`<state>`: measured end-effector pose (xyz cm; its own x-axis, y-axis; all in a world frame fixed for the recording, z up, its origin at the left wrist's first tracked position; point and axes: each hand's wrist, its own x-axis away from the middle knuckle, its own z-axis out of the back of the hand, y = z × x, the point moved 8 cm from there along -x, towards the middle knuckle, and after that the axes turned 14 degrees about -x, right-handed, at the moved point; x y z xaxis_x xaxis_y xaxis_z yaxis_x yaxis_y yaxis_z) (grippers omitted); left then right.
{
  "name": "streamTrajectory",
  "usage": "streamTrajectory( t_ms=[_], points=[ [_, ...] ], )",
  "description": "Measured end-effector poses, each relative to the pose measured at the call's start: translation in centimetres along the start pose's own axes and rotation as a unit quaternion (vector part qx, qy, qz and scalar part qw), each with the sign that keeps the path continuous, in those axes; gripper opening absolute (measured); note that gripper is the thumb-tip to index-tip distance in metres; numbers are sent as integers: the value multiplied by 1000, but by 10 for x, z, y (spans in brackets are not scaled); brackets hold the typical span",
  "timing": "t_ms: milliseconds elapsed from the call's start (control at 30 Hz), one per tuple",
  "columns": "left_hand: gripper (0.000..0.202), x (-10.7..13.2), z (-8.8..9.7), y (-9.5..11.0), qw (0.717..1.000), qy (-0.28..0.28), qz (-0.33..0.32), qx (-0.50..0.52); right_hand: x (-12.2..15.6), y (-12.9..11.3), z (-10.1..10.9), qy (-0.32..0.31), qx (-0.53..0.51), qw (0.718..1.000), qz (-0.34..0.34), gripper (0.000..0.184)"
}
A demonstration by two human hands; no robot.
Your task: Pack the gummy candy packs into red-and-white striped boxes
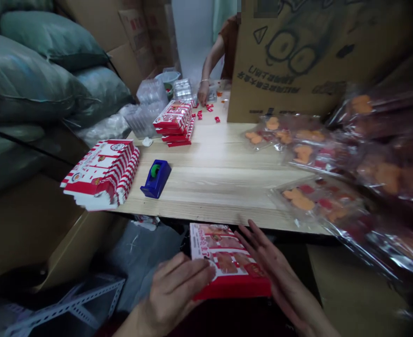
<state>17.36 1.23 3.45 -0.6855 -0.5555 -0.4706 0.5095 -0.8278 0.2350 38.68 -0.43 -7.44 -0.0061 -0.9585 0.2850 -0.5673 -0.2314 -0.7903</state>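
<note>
A flat red and white printed box point(227, 262) lies below the front edge of the wooden table point(213, 178), between my two hands. My left hand point(174, 290) has its fingers curled over the box's left edge and grips it. On the box's right side my right hand point(280, 271) rests with its fingers stretched out straight. A stack of the same red and white boxes point(104, 173) sits at the table's left front corner. A blue tape dispenser point(156, 179) stands beside that stack.
A second stack of red boxes point(176, 122) stands further back. Clear bags of orange and red pieces point(319, 196) cover the right side. A large cardboard box point(291, 61) stands at the back right. Another person's hand point(202, 93) works at the far end. Grey sacks point(34, 79) pile up at left.
</note>
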Motion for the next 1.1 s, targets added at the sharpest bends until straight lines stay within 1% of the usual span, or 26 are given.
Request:
streamTrajectory(
  t_ms=[67,100,167,233,267,333,400,433,467,500,567,633,700,733,800,833,867,933,1000,1033,1100],
  points=[
    [42,13,-9,8,999,3,-21,-32,2,4,4,34,-26,999,-16,70],
    [43,18,-9,13,998,19,-39,-47,4,4,3,41,-41,998,-24,74],
    [43,27,-4,25,990,75,-94,-78,10,0,-3,42,-71,996,-31,76],
    [40,31,0,30,979,121,-128,-99,11,-10,-10,43,-84,995,-14,77],
    [38,30,-2,27,978,124,-127,-106,8,-17,-12,42,-83,996,8,77],
    [40,22,-18,9,984,99,-93,-112,-9,-27,-13,36,-72,995,66,74],
    [53,10,-42,-17,991,64,-46,-107,-39,-30,-7,27,-48,991,124,70],
    [58,4,-55,-31,993,48,-21,-101,-57,-27,-2,20,-24,990,138,68],
    [61,-3,-69,-45,995,24,12,-94,-75,-23,4,19,7,989,149,67],
    [63,-10,-81,-58,995,-1,44,-87,-91,-21,14,36,42,984,170,67],
    [67,-22,-99,-75,992,-44,94,-76,-114,-16,32,57,62,977,195,64],
    [68,-34,-105,-78,989,-59,115,-72,-122,-16,46,72,79,972,211,55],
    [64,-49,-110,-72,989,-66,106,-80,-119,-18,55,86,94,967,221,46],
    [63,-56,-115,-69,989,-74,93,-88,-116,-20,58,93,101,965,224,43],
    [64,-72,-133,-68,987,-98,64,-109,-110,-22,62,104,119,960,232,39],
    [66,-80,-145,-72,985,-110,53,-121,-108,-23,64,106,132,957,235,38],
    [65,-89,-157,-80,983,-119,46,-133,-107,-22,65,108,149,954,237,38],
    [58,-108,-181,-105,979,-125,41,-155,-108,-19,68,107,182,948,237,37],
    [53,-131,-198,-140,975,-133,41,-174,-110,-15,74,111,196,945,237,38],
    [52,-144,-204,-161,972,-143,45,-184,-111,-13,79,114,198,944,238,39],
    [51,-171,-208,-203,963,-165,59,-204,-113,-10,85,110,207,943,238,39]
  ],
)
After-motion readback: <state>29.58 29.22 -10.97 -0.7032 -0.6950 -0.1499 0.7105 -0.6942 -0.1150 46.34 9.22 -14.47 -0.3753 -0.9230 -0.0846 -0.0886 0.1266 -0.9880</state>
